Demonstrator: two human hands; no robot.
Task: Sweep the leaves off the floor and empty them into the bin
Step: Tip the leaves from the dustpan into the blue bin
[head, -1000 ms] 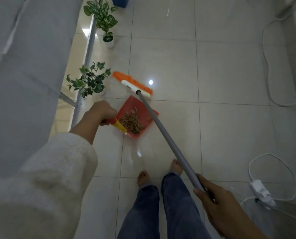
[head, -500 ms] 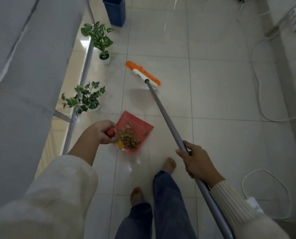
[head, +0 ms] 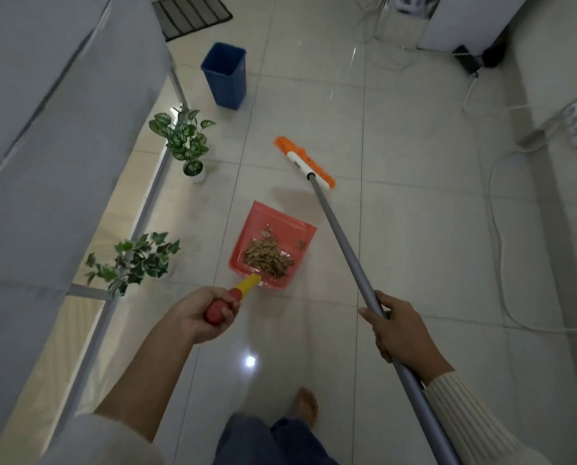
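My left hand (head: 210,313) grips the red-and-yellow handle of the dustpan (head: 270,245) — dry leaves (head: 268,256) lie heaped in its tray. My right hand (head: 398,330) is wrapped around the grey pole of the broom (head: 341,243), its orange head ahead on the tiled floor (head: 414,229). The blue bin (head: 225,75) stands farther off, beyond two potted plants (head: 186,142).

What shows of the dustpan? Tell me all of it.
The dustpan is red, plastic by its look: a flat pan with low walls, its wide mouth pointing away from the person. Its short handle is yellow with a red grip, which the left hand grips. Dry brown leaves lie heaped near the handle end, a few strays further out. It seems held about level above the floor, left of the broom pole and apart from it.
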